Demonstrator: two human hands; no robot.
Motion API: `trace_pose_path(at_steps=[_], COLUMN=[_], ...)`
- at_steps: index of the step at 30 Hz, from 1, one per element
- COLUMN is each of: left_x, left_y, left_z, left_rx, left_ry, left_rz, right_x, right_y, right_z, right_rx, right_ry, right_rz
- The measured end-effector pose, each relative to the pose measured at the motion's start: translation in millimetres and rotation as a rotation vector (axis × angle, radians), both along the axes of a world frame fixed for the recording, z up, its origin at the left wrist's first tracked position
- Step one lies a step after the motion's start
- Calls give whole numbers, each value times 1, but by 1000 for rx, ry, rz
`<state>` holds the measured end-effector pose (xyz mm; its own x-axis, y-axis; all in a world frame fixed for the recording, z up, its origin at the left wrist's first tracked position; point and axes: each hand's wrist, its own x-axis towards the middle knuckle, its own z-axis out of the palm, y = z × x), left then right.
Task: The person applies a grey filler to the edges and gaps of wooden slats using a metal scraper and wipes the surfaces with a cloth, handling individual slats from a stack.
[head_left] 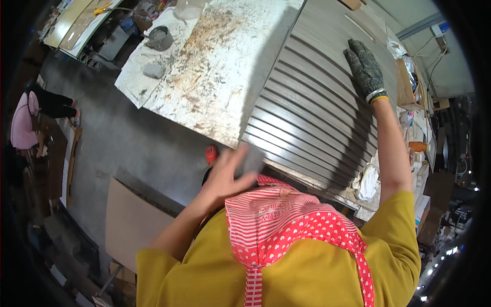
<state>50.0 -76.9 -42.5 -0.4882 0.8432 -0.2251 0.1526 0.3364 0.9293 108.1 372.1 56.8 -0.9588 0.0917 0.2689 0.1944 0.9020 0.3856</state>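
Note:
A long grey ribbed panel [312,107] lies tilted across a stained white worktable [215,66]. My right hand [364,69], in a grey knit glove, rests flat on the far part of the panel with its fingers spread. My left hand [227,171] is bare and blurred at the panel's near corner. It grips a small grey pad [251,157] against the panel's edge. I wear a yellow shirt and a red patterned apron.
A grey bowl [159,38] and a grey lump [152,70] sit on the table's far left. A red tool [211,152] shows below the table edge, and a cardboard sheet [133,220] leans below it. A white rag [368,181] lies right. A person in pink [23,123] crouches far left.

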Motion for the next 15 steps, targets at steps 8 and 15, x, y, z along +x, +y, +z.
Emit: trace_pose_path(at_steps=[8,15], left_x=[-73,-43], left_y=[55,34], left_z=[30,3], left_rx=[372,26], left_ry=[-123,173], left_rz=[378,82], right_x=[-5,-6], right_y=[-6,-2], right_z=[0,0], right_rx=[-170,-261], right_ry=[31,79], right_rz=[-145,-232])
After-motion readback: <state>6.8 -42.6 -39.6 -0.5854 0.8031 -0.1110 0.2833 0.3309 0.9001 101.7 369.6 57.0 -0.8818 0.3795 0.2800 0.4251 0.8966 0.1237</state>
